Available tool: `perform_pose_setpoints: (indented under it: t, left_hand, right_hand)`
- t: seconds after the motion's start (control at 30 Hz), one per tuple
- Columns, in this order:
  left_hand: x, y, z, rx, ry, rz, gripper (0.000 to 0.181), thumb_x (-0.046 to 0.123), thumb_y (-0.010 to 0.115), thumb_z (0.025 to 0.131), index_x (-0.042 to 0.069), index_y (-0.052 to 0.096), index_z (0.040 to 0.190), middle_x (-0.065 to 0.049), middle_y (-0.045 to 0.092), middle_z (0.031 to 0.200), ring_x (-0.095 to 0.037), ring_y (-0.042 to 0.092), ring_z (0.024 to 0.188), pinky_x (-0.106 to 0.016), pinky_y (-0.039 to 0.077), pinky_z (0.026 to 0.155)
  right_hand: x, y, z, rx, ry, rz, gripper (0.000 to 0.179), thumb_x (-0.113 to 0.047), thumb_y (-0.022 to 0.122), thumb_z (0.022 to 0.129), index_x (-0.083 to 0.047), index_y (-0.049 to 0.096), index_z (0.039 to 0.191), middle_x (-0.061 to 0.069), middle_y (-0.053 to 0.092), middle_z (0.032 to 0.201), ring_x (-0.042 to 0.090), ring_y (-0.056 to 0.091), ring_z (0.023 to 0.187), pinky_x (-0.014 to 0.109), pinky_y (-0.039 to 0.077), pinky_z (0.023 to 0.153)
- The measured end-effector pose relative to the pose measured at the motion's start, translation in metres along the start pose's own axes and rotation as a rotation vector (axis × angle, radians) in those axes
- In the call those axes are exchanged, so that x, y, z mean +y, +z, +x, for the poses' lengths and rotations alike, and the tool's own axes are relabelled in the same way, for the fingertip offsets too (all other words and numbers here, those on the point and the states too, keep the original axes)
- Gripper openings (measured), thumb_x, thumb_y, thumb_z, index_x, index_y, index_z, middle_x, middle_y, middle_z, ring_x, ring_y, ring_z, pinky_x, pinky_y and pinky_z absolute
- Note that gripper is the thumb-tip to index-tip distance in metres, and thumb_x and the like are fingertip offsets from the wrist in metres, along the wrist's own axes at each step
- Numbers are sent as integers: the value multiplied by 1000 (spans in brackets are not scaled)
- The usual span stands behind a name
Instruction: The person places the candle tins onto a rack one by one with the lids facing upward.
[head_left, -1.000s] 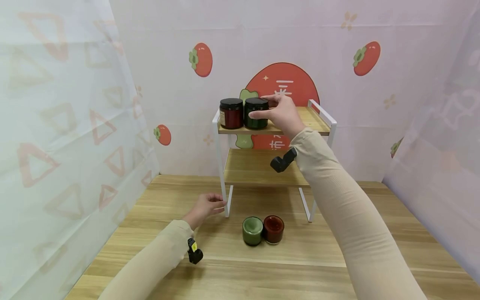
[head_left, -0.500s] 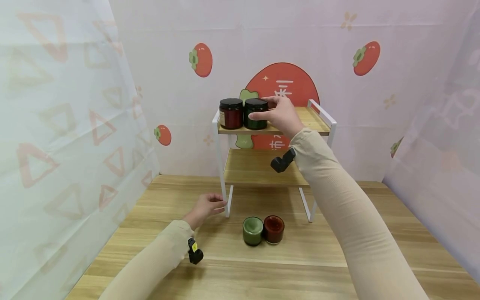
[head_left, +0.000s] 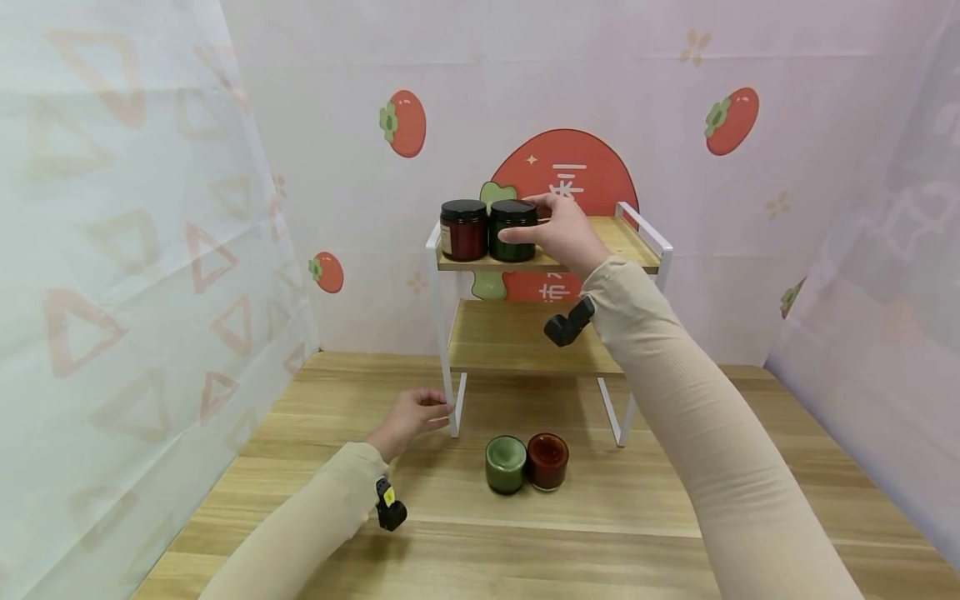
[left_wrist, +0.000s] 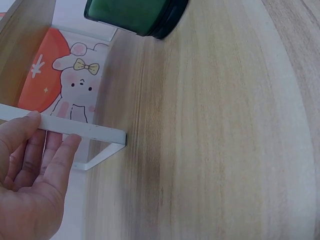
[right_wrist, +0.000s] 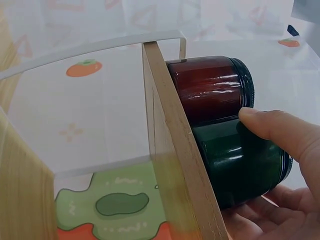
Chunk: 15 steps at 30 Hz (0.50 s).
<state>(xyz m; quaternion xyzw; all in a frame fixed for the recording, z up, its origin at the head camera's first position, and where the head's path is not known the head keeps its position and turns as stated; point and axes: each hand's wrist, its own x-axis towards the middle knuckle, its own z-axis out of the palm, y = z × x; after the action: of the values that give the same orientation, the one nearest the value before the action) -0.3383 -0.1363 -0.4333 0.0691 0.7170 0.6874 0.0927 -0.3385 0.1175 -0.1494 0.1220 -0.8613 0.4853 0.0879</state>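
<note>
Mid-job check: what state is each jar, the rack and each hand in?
Upper red jar: upright, capped
Upper green jar: upright, capped
Lower green jar: upside down, capped
Lower red jar: standing; capped or not, can't tell
Rack: upright
Left hand: holding the rack
Right hand: gripping upper green jar

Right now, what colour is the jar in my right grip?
The jar is dark green, clearest in the right wrist view.

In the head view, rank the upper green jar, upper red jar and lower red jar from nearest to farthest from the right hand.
1. Upper green jar: in the right hand's grip, on the top shelf.
2. Upper red jar: just left of it, same shelf.
3. Lower red jar: down on the table.
</note>
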Motion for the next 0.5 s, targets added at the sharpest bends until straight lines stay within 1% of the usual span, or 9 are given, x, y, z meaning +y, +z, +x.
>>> perform_pose_setpoints:
  t: [0.17, 0.27, 0.37, 0.5]
  left_hand:
    - [-1, 0, 1, 10, 2, 6, 10, -4, 62, 90, -7, 59, 99, -9, 62, 97, -41, 60, 110, -37, 59, 89]
    - [-1, 0, 1, 13, -1, 3, 10, -4, 62, 90, -6, 59, 99, -9, 62, 97, -41, 60, 110, -37, 59, 89]
    - [0, 0, 1, 14, -6, -7, 10, -4, 63, 90, -6, 60, 99, -8, 62, 96, -40, 60, 111, -36, 59, 89]
    - [1, 1, 0, 12, 1, -4, 11, -4, 62, 90, -7, 59, 100, -9, 62, 96, -38, 60, 109, -37, 59, 90]
  right_hand:
    - [-1, -1, 0, -15, -2, 1, 73, -27, 77, 83, -13, 41, 145, 10, 52, 133, 22, 50, 113, 30, 47, 86]
    - [0, -2, 0, -20, -36, 27, 72, -26, 77, 84, -11, 41, 145, 10, 51, 134, 21, 49, 118, 32, 48, 95]
    - [-1, -4, 0, -20, -73, 63, 72, -25, 76, 85, -10, 40, 145, 10, 49, 137, 21, 47, 124, 35, 46, 104]
    - [-4, -7, -3, -13, -102, 99, 70, -26, 75, 85, -11, 41, 144, 8, 48, 142, 19, 47, 128, 35, 43, 110]
